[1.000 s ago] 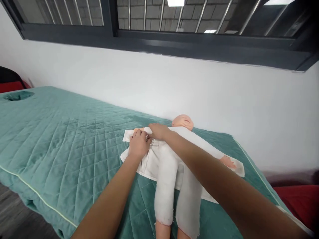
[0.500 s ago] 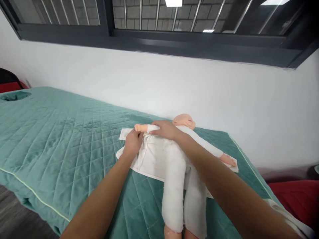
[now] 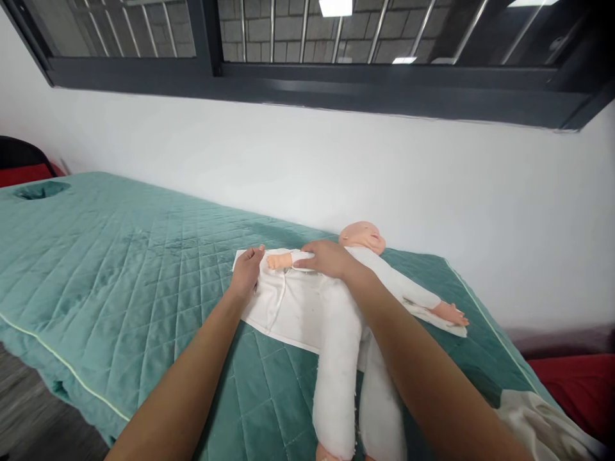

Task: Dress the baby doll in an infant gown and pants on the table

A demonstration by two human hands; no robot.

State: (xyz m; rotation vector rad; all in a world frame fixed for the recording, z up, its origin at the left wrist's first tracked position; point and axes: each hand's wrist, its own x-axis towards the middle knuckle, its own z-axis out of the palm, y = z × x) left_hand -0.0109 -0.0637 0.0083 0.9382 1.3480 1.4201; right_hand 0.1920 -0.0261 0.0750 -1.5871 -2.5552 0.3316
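Note:
A baby doll (image 3: 336, 333) with a white cloth body lies on its back on a white garment (image 3: 283, 307) spread over a green quilted table (image 3: 120, 269). Its bald head (image 3: 361, 235) points toward the wall. My left hand (image 3: 246, 272) rests on the garment's sleeve at the left, fingers together and pinching the cloth. My right hand (image 3: 327, 257) is wrapped round the doll's arm (image 3: 281, 260), whose small pink hand sticks out to the left. The doll's other arm (image 3: 432, 306) lies stretched to the right.
A white wall and a dark-framed window run behind the table. The table has a face hole (image 3: 41, 189) at its far left end. Red upholstery (image 3: 576, 384) shows at the lower right, and a crumpled pale cloth (image 3: 538, 422) lies at the table's near right corner.
The doll's arm has come down from a raised position onto the garment's sleeve. My left hand has slid outward to the left along the sleeve. The view has shifted slightly.

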